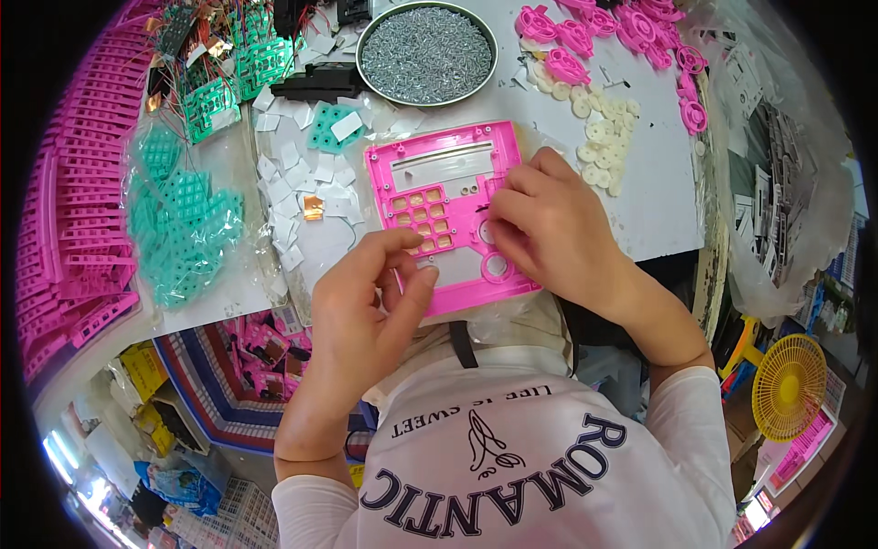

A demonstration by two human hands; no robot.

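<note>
A pink plastic panel [465, 291] with a grid of square holes, a long slot at its far end and round openings lies on the table before me. My left hand [370, 297] is over its near left part, index finger by the grid and thumb apart from it, with nothing visible between them. Over the panel's right side, my right hand [553, 229] has its fingers curled and pinched together near a round opening. Whatever those fingertips hold, if anything, is hidden.
Beyond the panel stands a round tin of small screws [426, 99]. To its left lie white squares [294, 174], teal rubber keypads [187, 229] and green circuit boards [210, 102]. Pink parts [567, 66] and cream discs [604, 137] are at right. Pink frames [82, 174] pile far left.
</note>
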